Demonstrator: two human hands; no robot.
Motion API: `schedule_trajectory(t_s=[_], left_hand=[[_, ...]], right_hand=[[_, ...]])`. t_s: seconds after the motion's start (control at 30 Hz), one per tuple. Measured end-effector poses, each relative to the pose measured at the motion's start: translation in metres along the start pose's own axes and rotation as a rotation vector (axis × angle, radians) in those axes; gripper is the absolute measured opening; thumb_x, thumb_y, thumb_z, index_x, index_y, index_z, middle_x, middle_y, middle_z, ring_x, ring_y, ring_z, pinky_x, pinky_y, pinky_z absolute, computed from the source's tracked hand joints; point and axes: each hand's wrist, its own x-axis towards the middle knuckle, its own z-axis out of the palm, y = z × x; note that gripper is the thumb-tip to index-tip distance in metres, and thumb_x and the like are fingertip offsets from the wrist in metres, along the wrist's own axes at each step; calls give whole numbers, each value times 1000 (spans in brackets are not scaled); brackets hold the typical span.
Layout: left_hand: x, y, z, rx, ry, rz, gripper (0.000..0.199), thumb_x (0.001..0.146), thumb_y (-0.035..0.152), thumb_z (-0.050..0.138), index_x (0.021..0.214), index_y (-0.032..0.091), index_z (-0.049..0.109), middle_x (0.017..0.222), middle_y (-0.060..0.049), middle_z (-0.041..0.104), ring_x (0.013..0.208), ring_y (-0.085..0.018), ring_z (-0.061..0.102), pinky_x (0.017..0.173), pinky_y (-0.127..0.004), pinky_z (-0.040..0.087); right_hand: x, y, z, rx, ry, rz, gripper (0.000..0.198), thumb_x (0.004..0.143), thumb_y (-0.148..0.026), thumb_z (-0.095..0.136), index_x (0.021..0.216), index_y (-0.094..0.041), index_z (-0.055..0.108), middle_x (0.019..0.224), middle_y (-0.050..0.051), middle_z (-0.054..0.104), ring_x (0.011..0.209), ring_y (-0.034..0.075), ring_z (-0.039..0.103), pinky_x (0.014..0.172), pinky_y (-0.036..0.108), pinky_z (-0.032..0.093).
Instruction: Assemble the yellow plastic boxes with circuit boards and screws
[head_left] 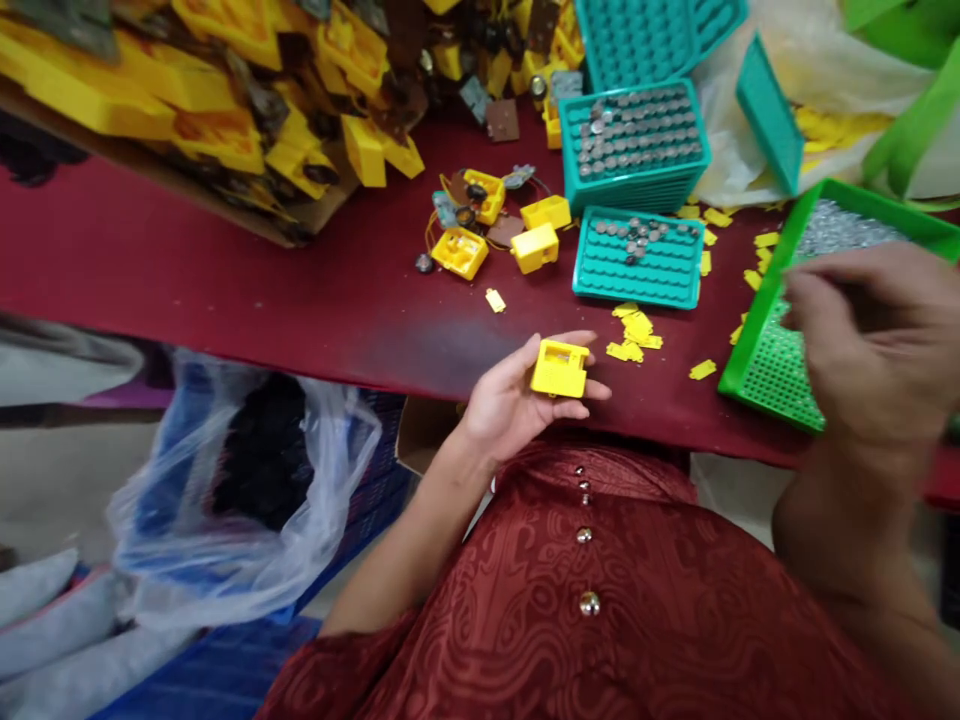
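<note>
On the upturned palm of my left hand (504, 408) rests a small yellow plastic housing (559, 372), steadied by the thumb and fingers near the table's front edge. My right hand (881, 345) is above a green perforated basket (759, 318), with thumb and fingertips pinched together. Whatever is in that pinch is too small or hidden to make out. Many tiny silvery metal pieces (844, 230) lie in the basket, their exact kind unclear. Small flat yellow plastic pieces (636, 328) are scattered between the two hands.
Teal trays (637, 270) hold round button cells. Yellow housings with wired parts (461, 252) lie behind my left hand. A cardboard box (300, 225) heaped with yellow housings stands at the back left. Below the table edge is a blue crate (176, 450) lined with clear plastic.
</note>
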Motion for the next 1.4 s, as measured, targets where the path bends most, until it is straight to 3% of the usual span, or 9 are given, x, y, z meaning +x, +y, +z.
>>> schedule_trajectory(t_s=[0.07, 0.2, 0.33, 0.5, 0.73, 0.87, 1.1, 1.3, 1.4], left_hand=[[0, -2, -1, 34, 63, 48, 32, 106, 38, 60, 116, 15, 79, 104, -11, 82, 89, -21, 83, 69, -26, 67], [2, -5, -4, 68, 103, 122, 24, 106, 34, 65, 115, 15, 78, 111, -13, 85, 90, -19, 84, 69, -23, 68], [6, -3, -5, 27, 108, 89, 28, 111, 31, 56, 115, 12, 77, 109, -15, 86, 89, -21, 86, 70, -25, 69], [9, 2, -6, -1, 103, 22, 38, 115, 31, 44, 122, 9, 75, 121, -20, 84, 88, -23, 86, 68, -26, 68], [11, 6, -11, -63, 73, -40, 50, 117, 36, 37, 137, 5, 70, 128, -23, 82, 93, -24, 85, 70, -26, 68], [12, 8, -11, -65, 53, -53, 50, 117, 37, 37, 139, 6, 70, 128, -23, 82, 92, -24, 85, 69, -26, 67], [11, 6, -7, -49, 96, -19, 44, 116, 36, 40, 114, 10, 76, 119, -20, 84, 84, -19, 83, 63, -23, 64], [10, 2, -9, 11, 66, 66, 35, 112, 34, 50, 116, 12, 76, 116, -18, 85, 89, -21, 83, 74, -27, 65], [8, 1, -12, 41, 34, 101, 28, 107, 31, 60, 120, 13, 76, 118, -17, 84, 100, -24, 83, 85, -32, 67]], right_hand=[[6, 3, 11, 40, -16, -65, 26, 101, -36, 62, 90, -20, 79, 90, 8, 78, 85, 20, 74, 83, 36, 58], [24, 1, 47, -26, -182, -76, 25, 100, -31, 58, 100, -22, 81, 102, 8, 79, 94, 22, 74, 88, 38, 58], [37, -5, 83, -108, -319, -49, 25, 99, -22, 58, 108, -22, 81, 110, 10, 76, 107, 27, 70, 98, 45, 56], [44, -8, 108, -186, -467, -33, 21, 97, -25, 64, 108, -18, 81, 118, 17, 70, 111, 32, 63, 94, 48, 51], [50, -10, 96, -164, -412, 4, 22, 98, -20, 59, 111, -14, 75, 118, 19, 72, 115, 28, 65, 105, 45, 48], [53, -20, 93, -257, -506, 47, 25, 95, -19, 68, 116, -12, 80, 122, 20, 74, 118, 30, 65, 102, 44, 46], [54, -36, 94, -378, -514, 156, 27, 94, -13, 69, 118, -7, 82, 123, 24, 73, 109, 27, 67, 90, 40, 43], [56, -32, 93, -387, -516, 204, 31, 97, -13, 64, 120, -1, 80, 123, 30, 71, 105, 28, 67, 92, 44, 42], [51, -36, 83, -234, -436, 165, 23, 92, -9, 68, 110, -7, 82, 117, 24, 75, 109, 27, 69, 102, 44, 48]])
